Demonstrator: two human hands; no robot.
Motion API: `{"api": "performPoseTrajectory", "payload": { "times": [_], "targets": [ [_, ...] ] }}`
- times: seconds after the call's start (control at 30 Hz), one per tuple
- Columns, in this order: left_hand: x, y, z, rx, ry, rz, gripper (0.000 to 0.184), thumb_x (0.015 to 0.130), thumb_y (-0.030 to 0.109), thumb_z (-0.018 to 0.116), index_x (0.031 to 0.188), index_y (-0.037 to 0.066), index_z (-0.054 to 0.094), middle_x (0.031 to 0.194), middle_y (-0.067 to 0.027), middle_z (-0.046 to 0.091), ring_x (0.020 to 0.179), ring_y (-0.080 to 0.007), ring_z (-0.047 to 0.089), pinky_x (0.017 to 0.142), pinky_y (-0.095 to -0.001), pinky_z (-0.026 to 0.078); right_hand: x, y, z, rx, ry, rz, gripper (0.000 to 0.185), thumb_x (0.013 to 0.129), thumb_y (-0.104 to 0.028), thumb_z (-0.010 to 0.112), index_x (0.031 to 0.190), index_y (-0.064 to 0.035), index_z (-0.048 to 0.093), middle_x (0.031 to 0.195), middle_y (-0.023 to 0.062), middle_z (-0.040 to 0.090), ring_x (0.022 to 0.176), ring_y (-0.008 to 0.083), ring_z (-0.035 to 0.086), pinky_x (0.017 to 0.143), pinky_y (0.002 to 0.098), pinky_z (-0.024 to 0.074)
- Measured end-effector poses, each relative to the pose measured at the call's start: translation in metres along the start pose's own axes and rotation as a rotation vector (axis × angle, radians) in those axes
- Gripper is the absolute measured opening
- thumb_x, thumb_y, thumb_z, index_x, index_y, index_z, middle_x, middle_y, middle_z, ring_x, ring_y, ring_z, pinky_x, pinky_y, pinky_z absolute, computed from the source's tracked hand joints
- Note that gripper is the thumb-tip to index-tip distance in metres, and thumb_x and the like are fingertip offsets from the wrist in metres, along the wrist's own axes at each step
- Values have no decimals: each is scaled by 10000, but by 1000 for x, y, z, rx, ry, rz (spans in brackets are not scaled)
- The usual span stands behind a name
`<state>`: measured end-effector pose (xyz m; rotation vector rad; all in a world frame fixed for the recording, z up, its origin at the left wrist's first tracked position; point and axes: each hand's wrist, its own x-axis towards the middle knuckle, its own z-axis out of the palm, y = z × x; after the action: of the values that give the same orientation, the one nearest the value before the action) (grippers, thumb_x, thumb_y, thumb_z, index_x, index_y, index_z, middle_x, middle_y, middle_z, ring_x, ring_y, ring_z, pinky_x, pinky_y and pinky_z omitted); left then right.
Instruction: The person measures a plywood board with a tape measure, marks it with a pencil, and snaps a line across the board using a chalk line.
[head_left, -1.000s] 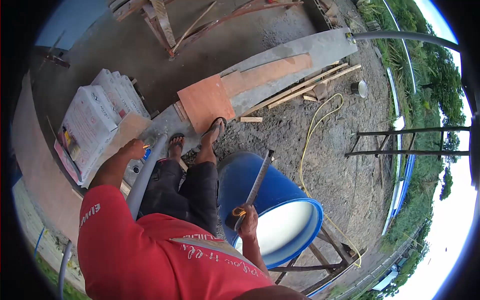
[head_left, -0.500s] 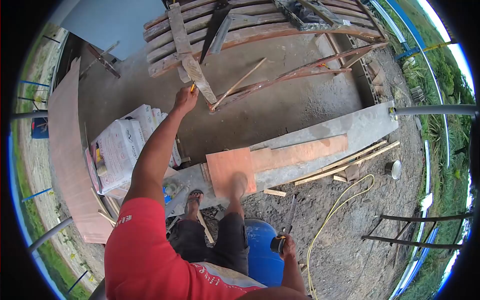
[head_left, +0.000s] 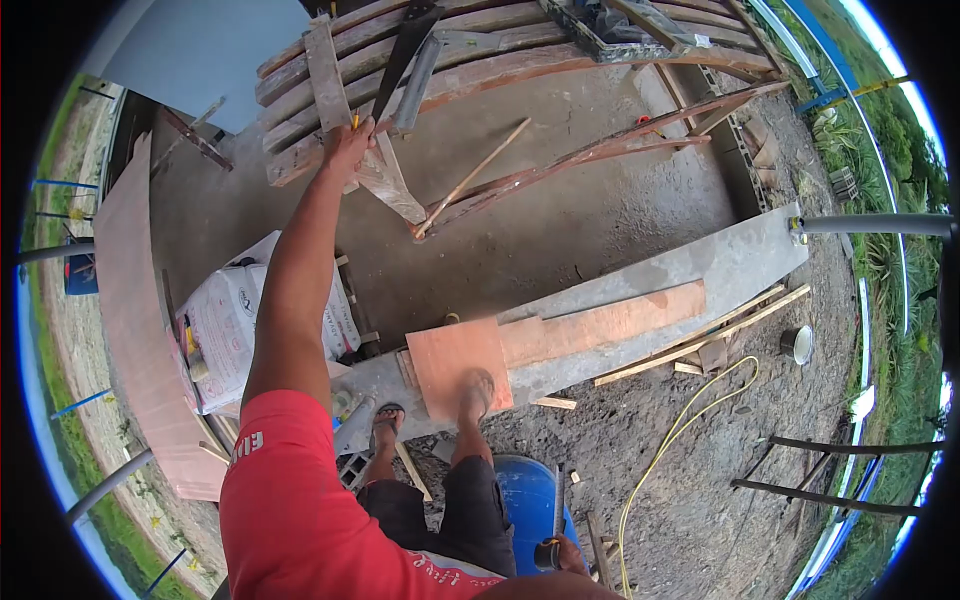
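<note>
My left hand (head_left: 350,148) stretches forward to the slatted wooden bench, closed with a short yellow pencil (head_left: 355,119) poking out of it. It is over a worn board (head_left: 393,188) at the bench's near end, close to the narrow tip of a long dark blade (head_left: 403,62) that looks like a handsaw. Beside that blade lies a grey metal strip (head_left: 417,83). Low in the view, my right hand (head_left: 570,553) grips a dark tape measure (head_left: 547,554), its tape (head_left: 559,495) sticking out. One foot rests on a square plywood piece (head_left: 440,365).
White printed bags (head_left: 225,325) are stacked at left beside a large plywood sheet (head_left: 130,330). A blue drum (head_left: 525,490) stands by my legs. A concrete ledge (head_left: 750,255) bears plywood strips (head_left: 610,325). Wood battens, a yellow hose (head_left: 665,430) and a tin can (head_left: 797,344) lie at right.
My left hand has moved up and left, from beside the bench's end to over its board near the dark blade. My right hand with the tape measure has dropped lower.
</note>
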<state>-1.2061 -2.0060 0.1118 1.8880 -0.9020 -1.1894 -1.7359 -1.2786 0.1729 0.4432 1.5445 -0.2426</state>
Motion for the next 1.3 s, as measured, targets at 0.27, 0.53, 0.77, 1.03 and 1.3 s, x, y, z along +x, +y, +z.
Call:
{"api": "performPoseTrajectory", "payload": {
  "times": [0.27,0.53,0.77,1.03,1.3],
  "targets": [
    [-53,158,14,-972,-265,141,225,907,246,607,773,104,495,587,11,439,439,-70,383,367,-221,258,14,-50,-7,-342,72,-308,327,897,-342,493,933,-64,662,805,102,652,659,240,643,600,396,555],
    [-354,74,-66,-1158,-253,154,287,965,297,567,757,131,459,560,39,394,448,-50,352,398,-208,259,-66,-183,60,-408,55,-373,266,841,-385,559,837,-130,631,754,51,619,636,215,621,567,376,530],
    [-561,0,-150,-1134,6,-149,261,972,250,553,757,123,474,584,25,425,450,-49,356,399,-216,272,-81,-286,105,-682,-32,-387,279,800,-413,597,845,-142,648,785,48,632,668,199,626,585,357,524],
    [-692,-93,-190,-445,330,-265,226,894,235,602,733,87,545,583,26,463,423,-80,418,363,-259,276,-92,-307,191,-751,-29,-414,238,800,-359,641,896,-140,641,725,16,609,633,168,610,534,341,509],
    [-778,-130,-248,-803,303,-707,276,884,237,581,657,98,510,528,31,443,390,-62,377,340,-248,249,-109,-233,281,-1015,-164,-554,278,837,-301,575,991,-74,623,786,63,628,680,195,621,607,360,520]
  ]
}}
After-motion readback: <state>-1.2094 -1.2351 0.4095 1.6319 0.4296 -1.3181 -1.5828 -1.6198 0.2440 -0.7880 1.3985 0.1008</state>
